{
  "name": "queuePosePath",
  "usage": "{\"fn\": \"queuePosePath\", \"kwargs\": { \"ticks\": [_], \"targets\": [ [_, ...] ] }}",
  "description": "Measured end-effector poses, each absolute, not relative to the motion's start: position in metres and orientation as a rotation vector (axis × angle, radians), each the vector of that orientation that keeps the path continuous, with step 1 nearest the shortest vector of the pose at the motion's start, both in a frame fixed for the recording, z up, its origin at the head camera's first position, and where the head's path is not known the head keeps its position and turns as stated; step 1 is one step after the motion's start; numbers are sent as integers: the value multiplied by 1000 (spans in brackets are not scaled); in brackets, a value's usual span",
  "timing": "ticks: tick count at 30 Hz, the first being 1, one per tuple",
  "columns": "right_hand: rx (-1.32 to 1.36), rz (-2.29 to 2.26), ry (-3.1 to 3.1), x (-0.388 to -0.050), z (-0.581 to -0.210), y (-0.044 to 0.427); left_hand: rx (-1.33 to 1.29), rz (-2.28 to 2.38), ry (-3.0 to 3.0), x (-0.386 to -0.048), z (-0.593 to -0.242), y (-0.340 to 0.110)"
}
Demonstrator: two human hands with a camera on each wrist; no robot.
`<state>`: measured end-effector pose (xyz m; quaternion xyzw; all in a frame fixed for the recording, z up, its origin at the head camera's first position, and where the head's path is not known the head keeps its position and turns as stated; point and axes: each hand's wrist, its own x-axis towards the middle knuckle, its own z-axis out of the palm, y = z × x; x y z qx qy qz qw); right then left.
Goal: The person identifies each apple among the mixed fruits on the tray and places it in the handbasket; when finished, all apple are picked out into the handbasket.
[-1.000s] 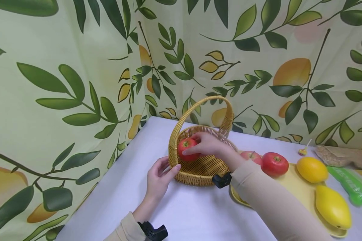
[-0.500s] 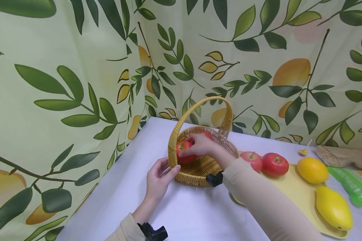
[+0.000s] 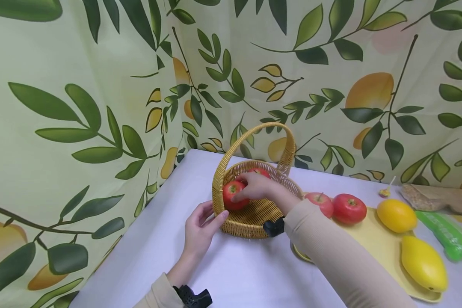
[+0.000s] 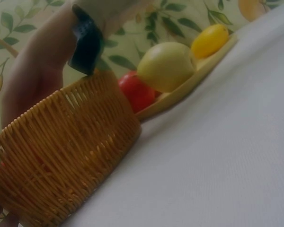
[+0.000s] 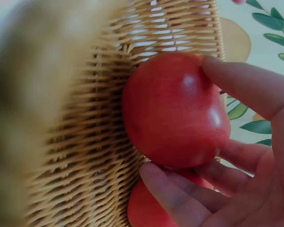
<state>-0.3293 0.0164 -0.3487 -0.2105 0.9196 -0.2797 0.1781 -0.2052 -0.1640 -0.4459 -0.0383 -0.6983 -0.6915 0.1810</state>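
Note:
In the head view a wicker basket (image 3: 242,230) with a tall arched handle stands on the white table. Inside it, at the left, is a red apple (image 3: 232,194), pinched between the thumb and fingers of the right hand (image 3: 257,186). A second red apple (image 3: 260,172) lies behind that hand in the basket. The right wrist view shows the held apple (image 5: 175,111) against the wicker, the other apple (image 5: 149,205) close beside it. The left hand (image 3: 200,226) grips the basket's left side near the handle's base, thumb on the rim.
Right of the basket, a yellow tray (image 3: 363,233) bears a red apple (image 3: 349,208), a paler apple (image 3: 321,204), an orange-yellow fruit (image 3: 397,215) and a yellow mango-like fruit (image 3: 423,263). Beyond lie a lollipop (image 3: 385,192), a green packet (image 3: 446,234) and a brown bag (image 3: 439,199).
The right hand has lowered the apple slightly toward the basket's left side, and the second apple behind it has come into sight. The left hand keeps its hold on the basket.

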Motion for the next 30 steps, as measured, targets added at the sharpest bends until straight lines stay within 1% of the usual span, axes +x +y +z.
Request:
{"fn": "queuePosePath", "kwargs": {
  "ticks": [16, 30],
  "targets": [
    [-624, -772, 2599, -319, -339, 32, -124, -1928, -1995, -204, -444, -167],
    [-675, -910, 2600, -313, -333, 53, -119, -1933, -1997, -202, -443, -164]
  ]
}}
